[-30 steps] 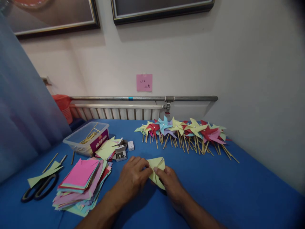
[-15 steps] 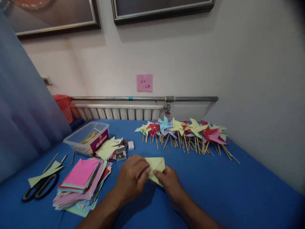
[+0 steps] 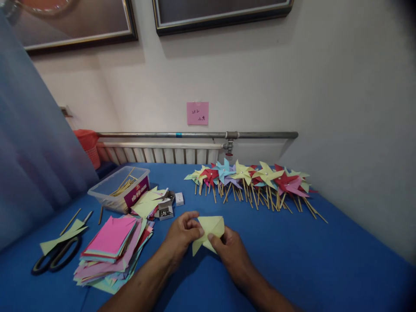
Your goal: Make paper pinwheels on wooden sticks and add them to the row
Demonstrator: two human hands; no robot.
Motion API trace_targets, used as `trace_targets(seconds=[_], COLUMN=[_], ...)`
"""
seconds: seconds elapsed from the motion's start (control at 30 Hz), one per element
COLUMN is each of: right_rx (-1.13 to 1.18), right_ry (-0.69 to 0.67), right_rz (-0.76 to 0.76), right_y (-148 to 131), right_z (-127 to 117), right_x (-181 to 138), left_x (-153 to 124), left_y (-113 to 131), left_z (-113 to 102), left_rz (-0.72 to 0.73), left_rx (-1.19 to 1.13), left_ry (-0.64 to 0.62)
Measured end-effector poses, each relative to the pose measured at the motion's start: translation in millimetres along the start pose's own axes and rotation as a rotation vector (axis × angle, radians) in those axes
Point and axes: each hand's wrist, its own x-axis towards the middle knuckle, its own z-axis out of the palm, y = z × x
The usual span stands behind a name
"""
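Right of the paper stack (image 3: 108,238), the right hand (image 3: 231,249) pinches the folded yellow paper (image 3: 212,224) under its thumb; the left hand (image 3: 182,234) touches the paper's left side, pinching or not I cannot tell. Likely light, springy, easily creased: best held near the middle.

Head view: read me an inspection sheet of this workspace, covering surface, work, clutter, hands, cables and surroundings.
Surface: blue covering, with things along its left and far sides.
Job's things: pale yellow paper, partly folded; pinwheels gathered at the far side.
Clutter: at left, scissors with a cut paper piece across them, an uneven paper stack, a clear tub holding sticks, small boxes.
Hands: left hand touches the paper's left side; right hand holds its right side.
Cables: nothing seen.
Surroundings: wall, framed pictures, pink note, radiator, blue cloth.
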Motion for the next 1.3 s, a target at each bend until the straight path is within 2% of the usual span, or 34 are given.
trace_targets(seconds=[0.07, 0.13, 0.3, 0.5, 0.63, 0.77, 1.07, 1.3], right_rx=[0.071, 0.130, 0.102, 0.014, -0.087, -0.227, -0.242, -0.165], right_ry=[-0.004, -0.016, -0.024, -0.049, -0.129, -0.124, -0.136, -0.162], right_rz=[-0.006, -0.008, -0.019, -0.014, -0.109, -0.149, -0.175, -0.118], right_y=[-2, -4, -3, -4, -12, -18, -13, -11], right_z=[0, 1, 1, -2, -2, -1, -1, -2], right_x=[-1, -1, -1, -1, -7, -11, -10, -7], left_x=[-3, -6, -11, -10, -10, -14, -17, -18], left_y=[6, 14, 23, 20, 25, 25, 22, 23], left_z=[1, 0, -2, -7, -11, -11, -4, -2], left_rz=[0.001, -0.014, -0.059, 0.051, 0.090, 0.127, 0.125, 0.161], left_rx=[-0.072, -0.123, -0.141, 0.080, 0.323, 0.545, 0.577, 0.586], left_ry=[0.092, 0.115, -0.096, -0.173, -0.197, -0.262, -0.267, -0.264])
